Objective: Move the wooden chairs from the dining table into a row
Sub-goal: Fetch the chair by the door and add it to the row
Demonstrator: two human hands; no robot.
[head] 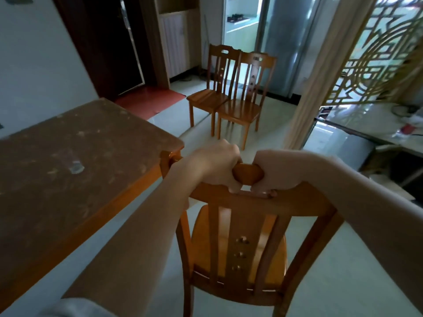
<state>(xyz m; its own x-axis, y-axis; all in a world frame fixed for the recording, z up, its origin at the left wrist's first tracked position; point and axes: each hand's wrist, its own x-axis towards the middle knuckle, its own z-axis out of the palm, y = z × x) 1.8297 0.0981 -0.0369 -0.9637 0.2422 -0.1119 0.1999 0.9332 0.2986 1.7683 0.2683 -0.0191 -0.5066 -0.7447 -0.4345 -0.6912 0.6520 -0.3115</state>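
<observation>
A wooden chair (pixel 240 255) stands right in front of me, its slatted back facing me. My left hand (pixel 215 165) and my right hand (pixel 278 170) both grip its top rail, on either side of the cut-out handle. The dining table (pixel 75 161) with a worn brown top is to my left, its corner close to the chair. Two more wooden chairs stand side by side further ahead on the pale floor, the left one (pixel 211 88) touching the right one (pixel 246 97), both with their seats turned toward me.
A red mat (pixel 148 100) lies before a dark door at the back left. A pillar and a gold lattice screen (pixel 375 53) stand on the right, with a low glass-topped counter (pixel 357 124) below. Pale floor runs between me and the two chairs.
</observation>
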